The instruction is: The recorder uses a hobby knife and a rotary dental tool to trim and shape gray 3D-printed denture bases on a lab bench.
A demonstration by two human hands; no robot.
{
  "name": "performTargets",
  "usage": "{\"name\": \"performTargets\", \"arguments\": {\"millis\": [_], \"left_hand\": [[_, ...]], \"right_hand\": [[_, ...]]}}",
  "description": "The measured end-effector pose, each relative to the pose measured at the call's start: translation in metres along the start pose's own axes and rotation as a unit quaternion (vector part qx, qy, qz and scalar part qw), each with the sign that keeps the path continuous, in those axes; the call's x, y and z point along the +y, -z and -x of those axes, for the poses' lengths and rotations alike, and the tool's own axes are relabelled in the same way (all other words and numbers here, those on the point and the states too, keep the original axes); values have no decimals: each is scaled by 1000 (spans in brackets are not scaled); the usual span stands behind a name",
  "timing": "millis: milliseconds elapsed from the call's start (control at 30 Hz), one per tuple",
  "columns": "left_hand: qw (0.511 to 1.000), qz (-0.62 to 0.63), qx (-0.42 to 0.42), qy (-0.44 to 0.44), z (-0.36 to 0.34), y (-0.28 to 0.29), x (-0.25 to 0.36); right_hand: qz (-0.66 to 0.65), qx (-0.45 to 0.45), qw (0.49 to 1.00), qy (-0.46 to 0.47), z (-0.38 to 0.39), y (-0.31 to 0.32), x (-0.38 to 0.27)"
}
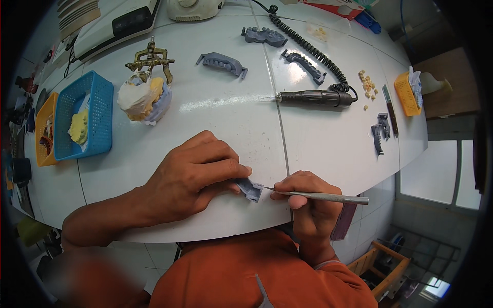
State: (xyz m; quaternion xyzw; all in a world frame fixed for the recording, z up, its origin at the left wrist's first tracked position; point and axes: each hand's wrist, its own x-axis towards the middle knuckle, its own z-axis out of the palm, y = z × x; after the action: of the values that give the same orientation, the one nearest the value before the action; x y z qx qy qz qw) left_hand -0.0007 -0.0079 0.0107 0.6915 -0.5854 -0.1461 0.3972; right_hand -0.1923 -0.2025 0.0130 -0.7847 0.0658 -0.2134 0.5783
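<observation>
Near the table's front edge, my left hand (197,177) is closed, pinching a small grey dental model piece (251,190) between thumb and fingers. Part of that piece is hidden under the fingers. Held like a pen, a slim metal scalpel-like tool (334,197) lies in my closed right hand (310,197). Its thin tip points left and reaches the right end of the grey piece; whether it touches is too small to tell. Beyond my hands lies a dark rotary handpiece (316,98) with a fine bur, its coiled cord (313,44) running back.
An articulator (150,62) with a plaster cast (136,96) stands left, beside a blue basket (100,120) and an orange basket (47,128). Grey dental pieces (223,64) lie farther back. On the right are loose tooth-coloured pieces (367,84), a knife (391,114) and a yellow basket (406,96).
</observation>
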Motion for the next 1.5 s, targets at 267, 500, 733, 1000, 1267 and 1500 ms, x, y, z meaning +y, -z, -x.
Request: {"name": "performTargets", "arguments": {"millis": [267, 500, 733, 1000, 1267, 1500], "left_hand": [[1000, 0, 0, 2, -1, 0, 0], [1000, -1, -1, -1, -1, 0, 0], [1000, -6, 6, -9, 0, -2, 0], [1000, -3, 4, -5, 0, -1, 0], [1000, -1, 2, -1, -1, 0, -1], [1000, -2, 2, 2, -1, 0, -1]], "right_hand": [[34, -18, 999, 17, -4, -1, 0], [35, -16, 999, 8, -6, 0, -1], [26, -45, 998, -39, -11, 3, -4], [20, -27, 998, -55, -7, 1, -4], [46, -20, 998, 49, -5, -2, 3], [57, -21, 998, 22, -4, -2, 1]]}}
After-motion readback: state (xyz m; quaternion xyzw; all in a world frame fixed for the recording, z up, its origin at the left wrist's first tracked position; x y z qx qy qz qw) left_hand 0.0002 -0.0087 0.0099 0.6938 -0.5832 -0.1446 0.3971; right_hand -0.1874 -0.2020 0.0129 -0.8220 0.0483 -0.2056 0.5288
